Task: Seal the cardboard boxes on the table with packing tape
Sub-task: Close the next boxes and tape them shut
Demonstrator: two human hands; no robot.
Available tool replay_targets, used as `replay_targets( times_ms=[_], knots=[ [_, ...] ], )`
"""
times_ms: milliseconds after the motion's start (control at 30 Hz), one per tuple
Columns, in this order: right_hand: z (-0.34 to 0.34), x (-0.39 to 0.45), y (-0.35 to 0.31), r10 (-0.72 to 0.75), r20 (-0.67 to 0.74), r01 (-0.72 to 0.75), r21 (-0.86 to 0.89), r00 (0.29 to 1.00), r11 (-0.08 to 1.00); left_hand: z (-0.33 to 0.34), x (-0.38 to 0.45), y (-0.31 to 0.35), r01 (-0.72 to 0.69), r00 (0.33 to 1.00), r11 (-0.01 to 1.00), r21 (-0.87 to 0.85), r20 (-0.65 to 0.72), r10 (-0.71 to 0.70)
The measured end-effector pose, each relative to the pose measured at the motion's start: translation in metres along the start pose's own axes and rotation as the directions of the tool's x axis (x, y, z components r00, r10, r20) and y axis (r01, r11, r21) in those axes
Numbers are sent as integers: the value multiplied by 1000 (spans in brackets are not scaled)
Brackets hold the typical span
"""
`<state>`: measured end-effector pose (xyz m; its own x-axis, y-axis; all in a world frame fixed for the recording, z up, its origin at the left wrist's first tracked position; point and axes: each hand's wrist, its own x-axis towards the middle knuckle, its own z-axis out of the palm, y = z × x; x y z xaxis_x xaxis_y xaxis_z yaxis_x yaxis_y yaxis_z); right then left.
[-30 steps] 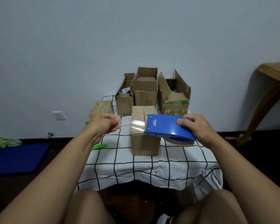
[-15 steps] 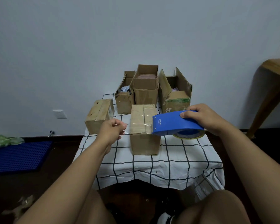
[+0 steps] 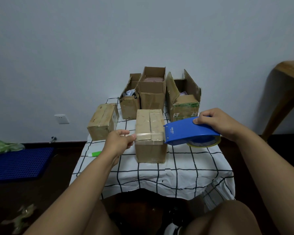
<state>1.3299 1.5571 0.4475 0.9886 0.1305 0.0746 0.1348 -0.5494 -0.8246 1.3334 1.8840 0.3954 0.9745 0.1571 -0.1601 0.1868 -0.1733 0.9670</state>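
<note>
A closed cardboard box (image 3: 149,122) stands in the middle of the checked tablecloth (image 3: 176,173). My right hand (image 3: 215,123) grips a blue tape dispenser (image 3: 188,132) with a clear tape roll, just right of the box. A strip of clear tape (image 3: 148,137) runs from the dispenser leftward across the box's near top edge. My left hand (image 3: 120,143) pinches the free end of that strip at the box's left side. A second closed box (image 3: 103,121) lies to the left. Three open boxes (image 3: 152,92) stand at the back.
A green marker-like object (image 3: 95,153) lies at the table's left edge. A blue mat (image 3: 19,162) and green cloth (image 3: 3,146) are on the floor at left. A wooden table (image 3: 288,89) stands at right. My knees are below the table's front edge.
Both hands came down and nearer the middle box. The tape strip, held in the air a second ago, now lies across the box's near top edge.
</note>
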Motion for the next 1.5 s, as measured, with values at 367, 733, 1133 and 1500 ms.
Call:
replay_targets(
  times_ms=[367,733,1133,1500],
  knots=[
    [-1,6,-6,1,17,0,-29,1000,1000,-1,7,1,165,985,978,-125,71,-157],
    [-3,11,-5,23,53,-20,-56,998,998,3,8,-1,206,977,970,-126,85,-196],
    [-1,11,-8,31,66,-27,-57,997,998,2,11,-4,208,977,968,-137,85,-198],
    [-1,10,-6,30,75,-27,-45,997,999,4,13,-2,207,976,970,-131,95,-196]
  ],
)
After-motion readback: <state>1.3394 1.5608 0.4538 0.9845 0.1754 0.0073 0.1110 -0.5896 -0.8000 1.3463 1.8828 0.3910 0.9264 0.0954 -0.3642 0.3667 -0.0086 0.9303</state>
